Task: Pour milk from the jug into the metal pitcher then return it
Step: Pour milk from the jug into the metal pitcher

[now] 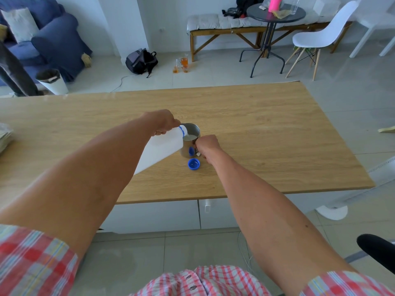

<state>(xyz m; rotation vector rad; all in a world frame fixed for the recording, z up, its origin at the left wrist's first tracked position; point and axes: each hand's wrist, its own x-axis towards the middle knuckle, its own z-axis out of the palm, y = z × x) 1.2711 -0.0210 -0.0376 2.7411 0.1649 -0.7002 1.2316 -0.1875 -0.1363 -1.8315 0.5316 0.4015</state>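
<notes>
A white plastic milk jug point(162, 149) with a blue neck ring is tipped to the right, its mouth resting over the rim of the metal pitcher point(190, 139). My left hand point(163, 122) grips the jug near its neck. The pitcher stands upright in the middle of the wooden table point(267, 133), and white milk shows inside it. My right hand point(208, 147) is closed around the pitcher's handle on its right side. The jug's blue cap point(193, 163) lies upside down on the table just in front of the pitcher.
A stack of papers point(5, 136) sits at the table's far left edge. Beyond the table are a white bin point(53, 82), a backpack point(141, 60), a round black table point(275, 13) and a white chair point(324, 35). A black chair arm point(376, 251) is at lower right.
</notes>
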